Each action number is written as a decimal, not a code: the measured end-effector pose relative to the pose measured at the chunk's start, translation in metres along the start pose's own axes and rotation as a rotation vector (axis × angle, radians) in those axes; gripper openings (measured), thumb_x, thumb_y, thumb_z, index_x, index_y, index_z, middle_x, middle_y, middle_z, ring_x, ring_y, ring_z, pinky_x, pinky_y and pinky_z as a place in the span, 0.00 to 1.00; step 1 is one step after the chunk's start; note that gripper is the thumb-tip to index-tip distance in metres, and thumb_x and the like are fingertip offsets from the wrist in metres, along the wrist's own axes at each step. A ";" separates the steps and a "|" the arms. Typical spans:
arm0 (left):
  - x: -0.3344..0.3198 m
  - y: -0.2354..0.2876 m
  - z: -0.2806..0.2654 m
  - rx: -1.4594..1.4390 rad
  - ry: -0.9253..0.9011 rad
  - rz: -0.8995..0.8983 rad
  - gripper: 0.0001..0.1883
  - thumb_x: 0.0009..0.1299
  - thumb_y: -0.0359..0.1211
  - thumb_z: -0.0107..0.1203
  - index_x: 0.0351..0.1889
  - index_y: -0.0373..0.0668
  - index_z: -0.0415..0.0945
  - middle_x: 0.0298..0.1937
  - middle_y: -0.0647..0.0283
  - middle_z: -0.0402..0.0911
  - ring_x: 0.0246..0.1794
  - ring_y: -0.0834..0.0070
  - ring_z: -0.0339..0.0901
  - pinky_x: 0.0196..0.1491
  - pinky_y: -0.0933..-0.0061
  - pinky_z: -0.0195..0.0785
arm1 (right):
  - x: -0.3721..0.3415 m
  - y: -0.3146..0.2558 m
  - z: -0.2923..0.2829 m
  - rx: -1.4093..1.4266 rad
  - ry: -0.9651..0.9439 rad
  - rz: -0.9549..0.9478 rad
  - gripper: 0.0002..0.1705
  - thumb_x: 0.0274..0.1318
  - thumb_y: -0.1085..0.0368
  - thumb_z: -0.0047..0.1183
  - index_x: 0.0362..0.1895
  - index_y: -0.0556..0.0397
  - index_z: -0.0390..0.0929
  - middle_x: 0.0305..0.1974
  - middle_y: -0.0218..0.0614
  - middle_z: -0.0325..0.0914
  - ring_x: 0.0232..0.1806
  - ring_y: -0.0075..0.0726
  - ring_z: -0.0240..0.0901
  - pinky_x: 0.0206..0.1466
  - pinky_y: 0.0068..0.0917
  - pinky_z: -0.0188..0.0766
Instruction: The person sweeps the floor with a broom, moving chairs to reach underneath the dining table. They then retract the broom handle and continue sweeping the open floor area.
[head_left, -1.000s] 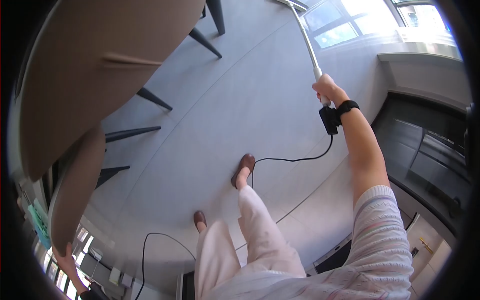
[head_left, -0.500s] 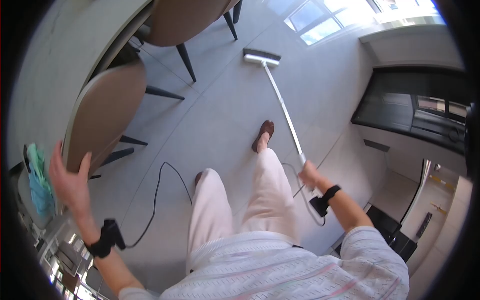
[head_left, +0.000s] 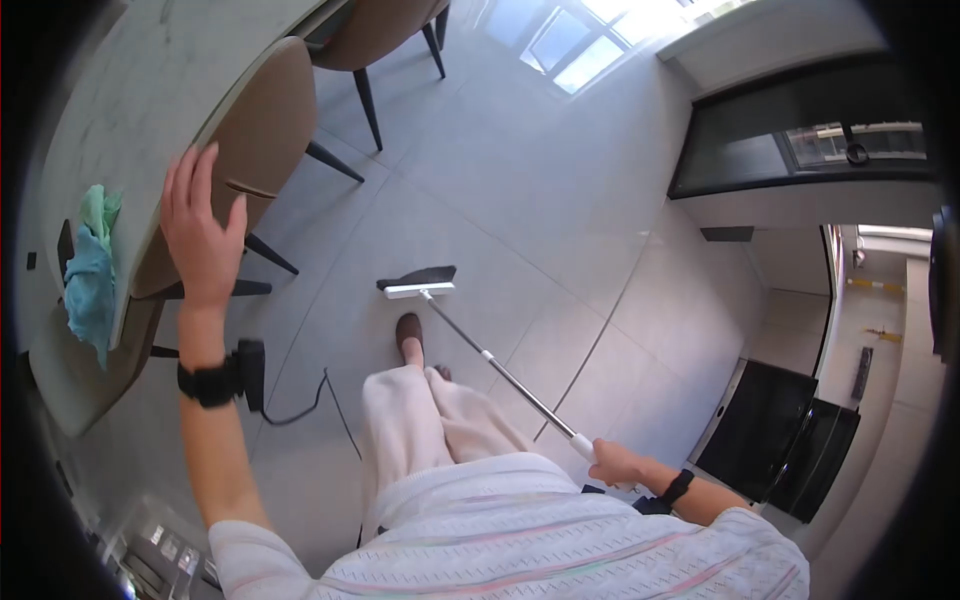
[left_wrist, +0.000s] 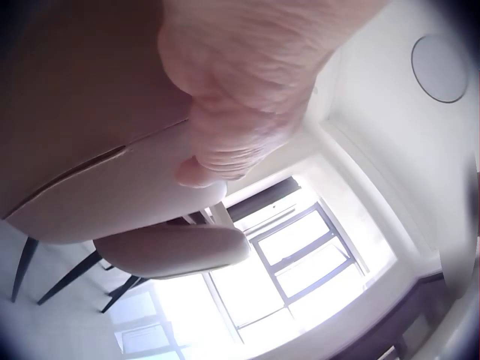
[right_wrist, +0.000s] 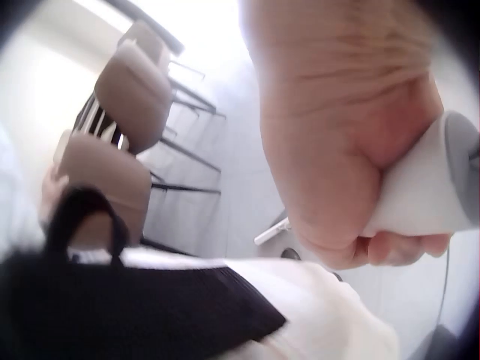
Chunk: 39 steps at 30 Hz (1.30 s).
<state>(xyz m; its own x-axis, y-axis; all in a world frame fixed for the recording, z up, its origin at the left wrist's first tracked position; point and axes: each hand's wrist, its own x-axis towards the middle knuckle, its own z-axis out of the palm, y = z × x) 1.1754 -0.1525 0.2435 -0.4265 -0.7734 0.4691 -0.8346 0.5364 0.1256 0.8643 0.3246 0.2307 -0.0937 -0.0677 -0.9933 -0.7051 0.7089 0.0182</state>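
Note:
My right hand [head_left: 618, 463] grips the white handle end of a long broom [head_left: 500, 371] with a metal pole. In the right wrist view the fingers wrap round that handle [right_wrist: 420, 187]. The broom's white head [head_left: 420, 290], with dark bristles, is on the floor just beyond the shoes. At the table's edge, my left hand [head_left: 203, 225] lies over the back of a brown chair [head_left: 265, 125], fingers extended and thumb spread apart. The left wrist view has this hand [left_wrist: 240, 82] close over the chair back, its fingertips mostly hidden.
A marble-topped table [head_left: 125, 120] runs along the left, with green and blue cloths [head_left: 92, 275] near its edge. Another chair [head_left: 375, 35] stands beyond, its dark legs on the grey tiled floor [head_left: 500, 200]. Black-fronted units [head_left: 760, 415] line the right; a cable hangs from the left wrist.
The broom head has swept from far off by the window back toward the feet, the right hand drawing in to the waist. The left hand has come further into view along the chair.

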 end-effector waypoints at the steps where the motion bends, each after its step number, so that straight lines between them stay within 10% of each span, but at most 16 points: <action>1: -0.014 0.007 -0.011 -0.022 0.039 0.026 0.29 0.55 0.30 0.56 0.57 0.45 0.63 0.57 0.58 0.65 0.61 0.61 0.57 0.61 0.60 0.50 | -0.009 0.003 0.001 0.210 -0.039 0.001 0.22 0.43 0.67 0.50 0.43 0.68 0.63 0.22 0.46 0.72 0.19 0.40 0.72 0.20 0.34 0.69; 5: -0.159 0.027 -0.030 -0.119 -0.254 -0.031 0.27 0.53 0.27 0.53 0.55 0.42 0.65 0.58 0.55 0.63 0.62 0.55 0.54 0.63 0.57 0.46 | -0.025 0.019 0.013 0.776 -0.047 -0.080 0.30 0.42 0.71 0.51 0.53 0.62 0.60 0.19 0.35 0.68 0.13 0.28 0.67 0.14 0.28 0.66; 13: -0.416 0.039 -0.054 -0.269 -0.843 -0.253 0.26 0.49 0.32 0.57 0.50 0.41 0.68 0.54 0.51 0.64 0.59 0.53 0.55 0.60 0.55 0.50 | 0.021 0.040 0.003 0.903 0.373 -0.229 0.41 0.42 0.74 0.48 0.64 0.51 0.48 0.23 0.40 0.70 0.14 0.30 0.69 0.13 0.28 0.66; 20: -0.477 0.013 -0.096 -0.268 -0.979 -0.446 0.21 0.47 0.31 0.57 0.42 0.40 0.72 0.50 0.53 0.68 0.55 0.57 0.60 0.58 0.59 0.54 | 0.171 -0.030 -0.079 0.532 0.577 -0.134 0.13 0.44 0.74 0.42 0.37 0.63 0.60 0.19 0.42 0.69 0.18 0.38 0.71 0.15 0.35 0.66; 29: -0.566 -0.060 -0.113 -0.351 -0.956 -0.496 0.19 0.49 0.33 0.56 0.41 0.42 0.73 0.47 0.55 0.71 0.52 0.57 0.63 0.55 0.60 0.57 | 0.133 -0.072 0.200 0.237 0.313 -0.153 0.46 0.40 0.74 0.46 0.62 0.63 0.33 0.24 0.51 0.73 0.25 0.46 0.73 0.27 0.38 0.68; 39: -0.664 -0.227 -0.197 -0.324 -0.932 -0.503 0.18 0.49 0.33 0.56 0.40 0.42 0.74 0.45 0.56 0.72 0.49 0.57 0.65 0.53 0.60 0.59 | -0.033 -0.162 0.451 0.102 -0.068 -0.227 0.41 0.43 0.70 0.45 0.62 0.59 0.41 0.34 0.58 0.72 0.29 0.52 0.75 0.31 0.39 0.70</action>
<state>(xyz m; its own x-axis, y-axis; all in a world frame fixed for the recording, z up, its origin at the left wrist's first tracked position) 1.7167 0.3063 0.0760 -0.2735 -0.8065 -0.5242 -0.9137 0.0475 0.4037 1.2984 0.5289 0.2091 0.1092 -0.1881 -0.9761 -0.6276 0.7484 -0.2144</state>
